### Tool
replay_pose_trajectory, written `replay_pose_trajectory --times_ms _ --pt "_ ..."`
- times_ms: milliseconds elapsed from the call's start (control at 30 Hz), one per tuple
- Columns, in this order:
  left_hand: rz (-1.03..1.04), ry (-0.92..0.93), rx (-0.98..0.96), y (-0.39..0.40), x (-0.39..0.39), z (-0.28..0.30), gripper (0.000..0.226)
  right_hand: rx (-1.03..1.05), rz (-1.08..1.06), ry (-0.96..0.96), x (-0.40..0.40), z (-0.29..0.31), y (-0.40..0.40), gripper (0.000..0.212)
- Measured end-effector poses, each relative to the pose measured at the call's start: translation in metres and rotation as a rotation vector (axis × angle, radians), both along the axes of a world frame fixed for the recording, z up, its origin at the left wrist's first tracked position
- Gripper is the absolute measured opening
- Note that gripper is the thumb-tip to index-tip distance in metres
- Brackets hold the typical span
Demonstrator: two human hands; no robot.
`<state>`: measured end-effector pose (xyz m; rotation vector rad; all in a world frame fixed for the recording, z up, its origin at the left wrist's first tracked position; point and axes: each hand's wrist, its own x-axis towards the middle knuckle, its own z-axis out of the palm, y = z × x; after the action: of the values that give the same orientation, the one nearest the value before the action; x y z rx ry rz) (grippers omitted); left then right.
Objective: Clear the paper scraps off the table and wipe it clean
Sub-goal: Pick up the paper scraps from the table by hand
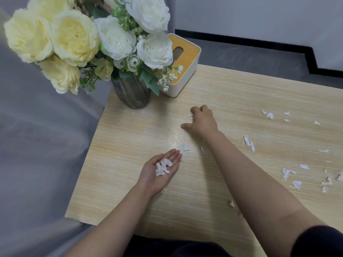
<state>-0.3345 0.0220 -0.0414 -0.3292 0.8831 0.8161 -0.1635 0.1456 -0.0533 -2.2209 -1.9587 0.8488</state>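
Scraps (163, 167) lie on flat left palm (159, 170); right grip (201, 118) seemingly pinches another scrap (190, 115).

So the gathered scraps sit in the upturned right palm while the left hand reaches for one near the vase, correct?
Hands are swapped. The head view shows the gathered scraps in the upturned left hand, while the right hand reaches for a scrap near the vase.
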Motion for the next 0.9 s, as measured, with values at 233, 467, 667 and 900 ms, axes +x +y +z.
replay_pose_trajectory --times_ms 233,467,667,900 --pt "-0.004 0.011 -0.008 0.000 -0.004 0.000 0.040 0.133 0.023 0.155 -0.009 -0.015 -0.019 0.022" --pt "-0.009 0.004 -0.023 -0.002 0.001 0.005 0.035 0.130 0.109 0.146 -0.007 -0.009 -0.023 0.013" --pt "-0.027 -0.005 -0.032 -0.005 0.004 0.008 0.036 0.217 0.008 0.279 -0.011 0.022 -0.057 0.011" --pt "0.009 -0.124 -0.031 -0.010 0.009 0.021 0.039 0.243 0.108 0.413 -0.025 0.060 -0.115 0.011"
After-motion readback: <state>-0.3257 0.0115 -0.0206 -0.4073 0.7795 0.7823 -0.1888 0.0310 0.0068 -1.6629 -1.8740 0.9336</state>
